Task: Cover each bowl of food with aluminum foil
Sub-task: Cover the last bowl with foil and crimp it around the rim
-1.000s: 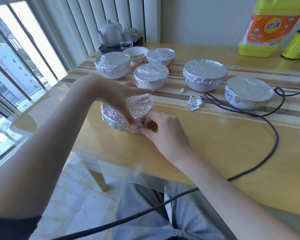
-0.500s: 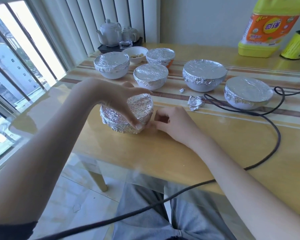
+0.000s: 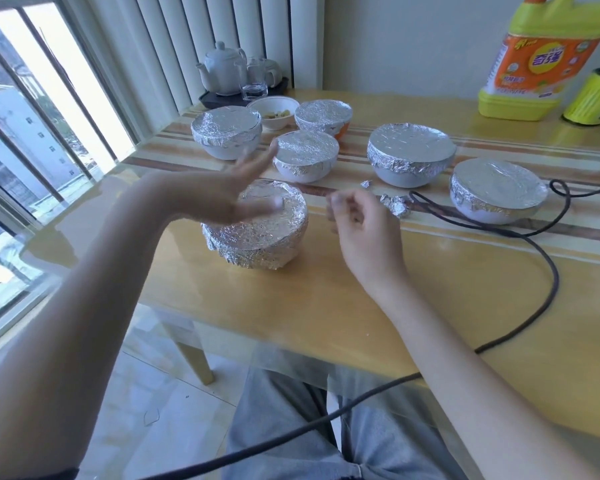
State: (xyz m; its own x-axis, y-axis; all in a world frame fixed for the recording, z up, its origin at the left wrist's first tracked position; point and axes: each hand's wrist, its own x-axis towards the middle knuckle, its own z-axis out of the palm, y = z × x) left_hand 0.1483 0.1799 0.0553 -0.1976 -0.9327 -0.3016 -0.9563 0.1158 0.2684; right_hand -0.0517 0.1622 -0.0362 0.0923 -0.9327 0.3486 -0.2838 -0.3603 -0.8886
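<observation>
The left hand hovers spread over the wrapped bowl, the right hand loosely curled and empty beside it – thin foil dents easily, so hold the bowl's sides.

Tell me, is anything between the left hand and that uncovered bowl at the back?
Yes. Two foil-covered bowls sit between the left hand and the open bowl; it shows in the gap between them.

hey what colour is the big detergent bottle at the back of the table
Yellow, with an orange label: the detergent bottle, clearest in the head view.
</observation>
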